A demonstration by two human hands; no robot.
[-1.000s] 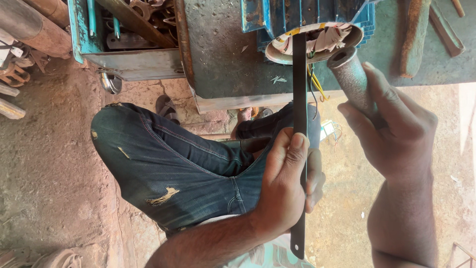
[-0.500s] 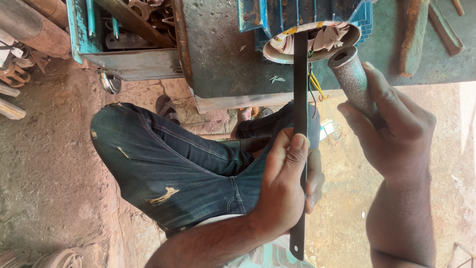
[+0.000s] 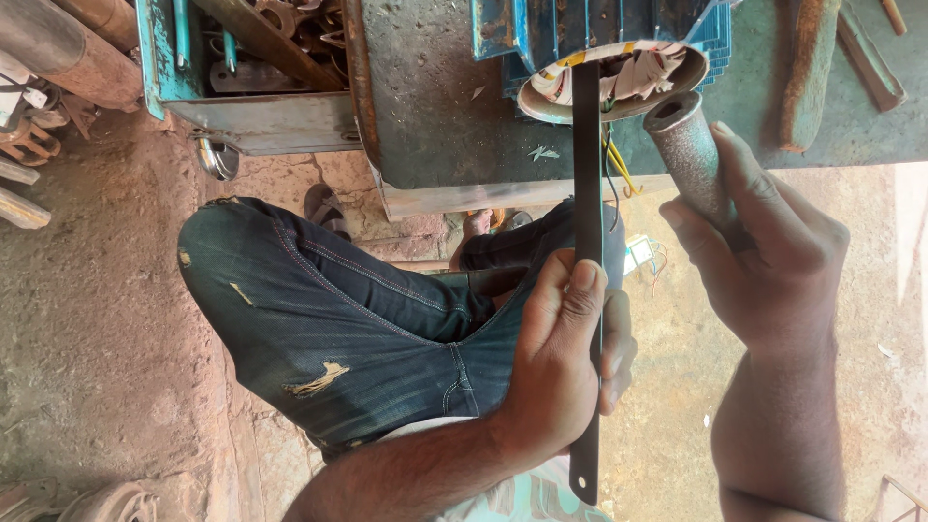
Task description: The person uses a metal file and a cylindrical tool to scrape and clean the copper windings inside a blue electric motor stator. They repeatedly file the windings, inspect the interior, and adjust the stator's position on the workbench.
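In the middle of the frame the left hand (image 3: 561, 362) is closed around one long flat metal strip (image 3: 586, 242); its grip is wrapped tight, with the thumb lying along the strip. The strip runs up the picture, and its top end reaches into the open end of one blue electric motor (image 3: 599, 39) on the grey desk (image 3: 435, 106) at the top. Coloured wires (image 3: 619, 159) hang down from the motor's mouth. On the right the right hand (image 3: 764, 242) has its grip shut around one short rusty metal pipe (image 3: 688, 150), which points up toward the motor but looks just apart from it. The strip looks thin, stiff and hard, and its edges may be sharp, so the middle is a good place to hold it. The pipe looks heavy and rough, so it should not slip; the lower end is the place to hold. At the upper left sits one blue toolbox (image 3: 242, 106) full of tools. One knee in blue jeans (image 3: 329, 329) is below.
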